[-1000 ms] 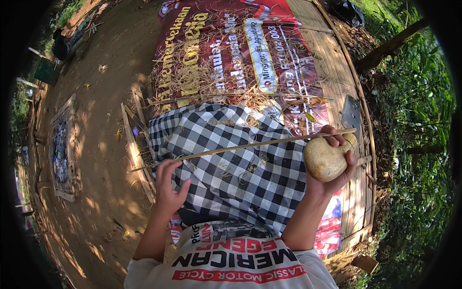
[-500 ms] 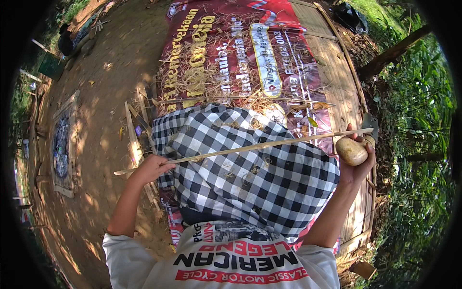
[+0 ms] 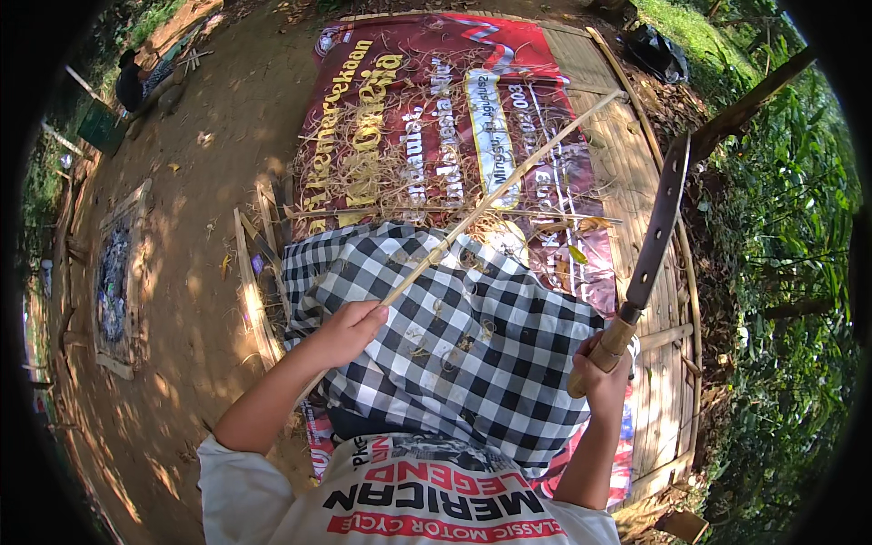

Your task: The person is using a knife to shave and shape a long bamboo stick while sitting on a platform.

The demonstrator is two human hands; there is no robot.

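My left hand (image 3: pixel 350 334) is closed around a long thin bamboo strip (image 3: pixel 498 193), which slants away to the far right over the cloth and banner. My right hand (image 3: pixel 607 371) grips the thick wooden handle of a machete (image 3: pixel 656 241); its dark blade, with a row of holes, points up and away, apart from the strip. A black-and-white checked cloth (image 3: pixel 536 331) covers my lap, with small shavings on it. Beyond it lies a red printed banner (image 3: pixel 527 45) strewn with curly shavings (image 3: pixel 363 154).
Under the banner is a bamboo-slat platform (image 3: pixel 627 163). Split bamboo pieces (image 3: pixel 252 291) lie at its left. Further left, a wood-framed patch (image 3: pixel 113 282) sits on the dirt ground. A person (image 3: pixel 132 84) sits far left. A black plastic bag (image 3: pixel 661 56) and slanting post (image 3: pixel 754 102) stand right.
The strip has swung from lying across my lap to pointing away. My right hand has left its end and moved nearer, turning the machete so the blade shows fully. My left hand has moved right.
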